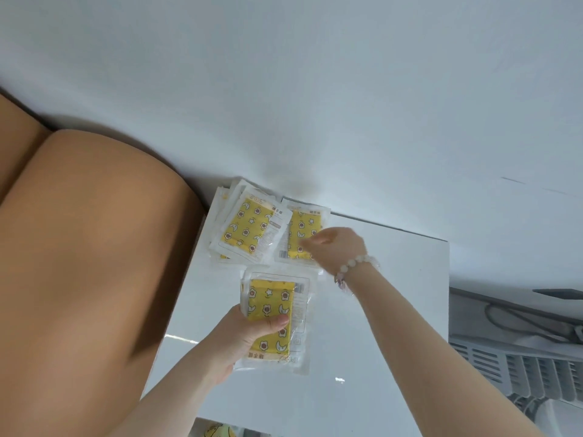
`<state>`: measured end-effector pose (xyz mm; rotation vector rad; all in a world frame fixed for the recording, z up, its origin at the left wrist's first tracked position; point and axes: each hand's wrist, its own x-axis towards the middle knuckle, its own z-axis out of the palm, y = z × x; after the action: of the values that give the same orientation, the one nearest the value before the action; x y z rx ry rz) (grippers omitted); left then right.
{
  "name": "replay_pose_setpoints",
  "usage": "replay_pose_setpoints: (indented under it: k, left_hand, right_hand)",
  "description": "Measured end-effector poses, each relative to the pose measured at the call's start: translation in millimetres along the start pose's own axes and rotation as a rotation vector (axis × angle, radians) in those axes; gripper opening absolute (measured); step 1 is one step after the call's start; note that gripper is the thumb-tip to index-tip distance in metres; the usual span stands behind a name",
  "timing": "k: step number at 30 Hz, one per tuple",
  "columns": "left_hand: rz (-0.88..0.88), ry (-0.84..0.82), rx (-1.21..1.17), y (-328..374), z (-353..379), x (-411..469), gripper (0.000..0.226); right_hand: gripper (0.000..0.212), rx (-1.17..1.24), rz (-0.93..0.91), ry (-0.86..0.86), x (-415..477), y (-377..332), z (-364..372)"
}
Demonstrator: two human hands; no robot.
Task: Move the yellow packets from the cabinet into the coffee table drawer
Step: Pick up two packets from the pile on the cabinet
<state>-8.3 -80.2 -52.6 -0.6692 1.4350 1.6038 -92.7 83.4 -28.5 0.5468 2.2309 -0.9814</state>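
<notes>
Yellow packets in clear wrappers, printed with flowers, stars and moons, lie on the glossy white cabinet top [394, 279]. A loose pile of several packets [249, 230] sits at the back left corner against the wall. One more packet [298, 228] lies just to the right of that pile. My left hand [243, 335] grips a small stack of packets [277, 323] above the cabinet top, thumb across the front. My right hand [334, 247], wearing a bead bracelet, reaches onto the right-hand packet with fingers bent on it; whether it grips it is unclear from motion blur.
A tan cushioned sofa back [79, 247] rises to the left of the cabinet. The white wall [315, 89] stands right behind it. A white slatted crate with a dark cable [517, 335] sits lower right. A yellow-green object [220, 432] shows below the cabinet's front edge.
</notes>
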Motion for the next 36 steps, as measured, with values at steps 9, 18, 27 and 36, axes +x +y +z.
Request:
replay_pose_setpoints:
  k: [9, 18, 27, 36]
  left_hand:
    - [0.003, 0.068, -0.008, 19.8, -24.3, -8.8, 0.040]
    - [-0.012, 0.093, -0.015, 11.9, -34.9, -10.2, 0.040]
    - [-0.039, 0.124, -0.015, 6.0, -37.3, -9.0, 0.043]
    - [-0.066, 0.135, -0.018, -0.6, -18.8, 4.9, 0.037]
  right_hand:
    - [0.051, -0.003, 0.357, 0.197, 30.2, 17.1, 29.9]
    - [0.036, 0.084, 0.388, 0.256, 29.9, 22.6, 38.5]
    - [0.031, 0.251, 0.418, 0.373, 22.8, 31.4, 27.5]
    - [0.012, 0.699, 0.274, 0.457, -7.3, 51.2, -32.3]
